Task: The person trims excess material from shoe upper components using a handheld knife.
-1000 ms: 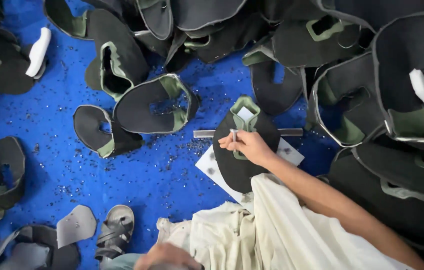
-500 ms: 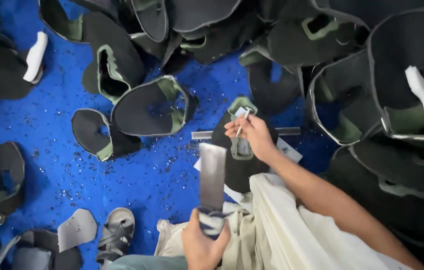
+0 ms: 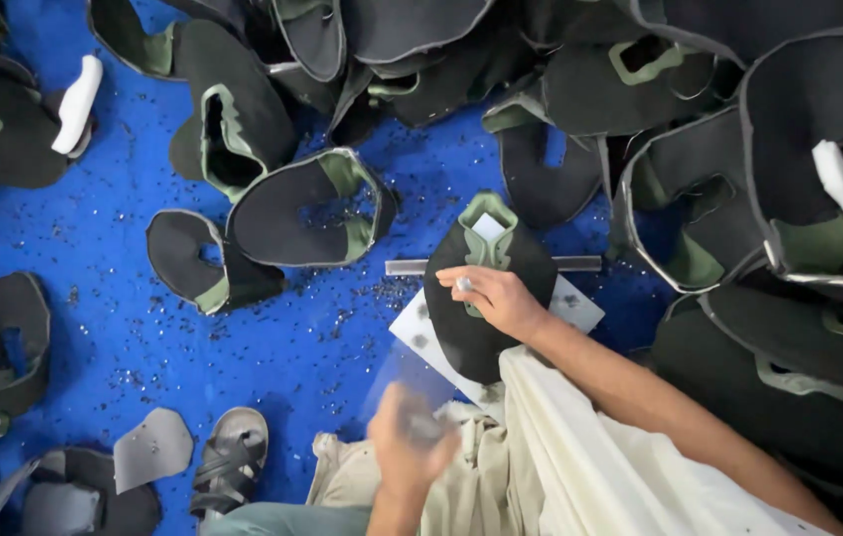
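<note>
From the head camera: the right hand [image 3: 497,298] lies flat, fingers spread, pressing a black shoe upper [image 3: 486,298] onto a white board [image 3: 580,303] on the blue floor [image 3: 124,298]. The left hand [image 3: 407,447] is blurred, closed around a flat grey tool [image 3: 404,382] just below the upper. More uppers [image 3: 307,208] lie around; a sandal [image 3: 228,462] sits nearby.
</note>
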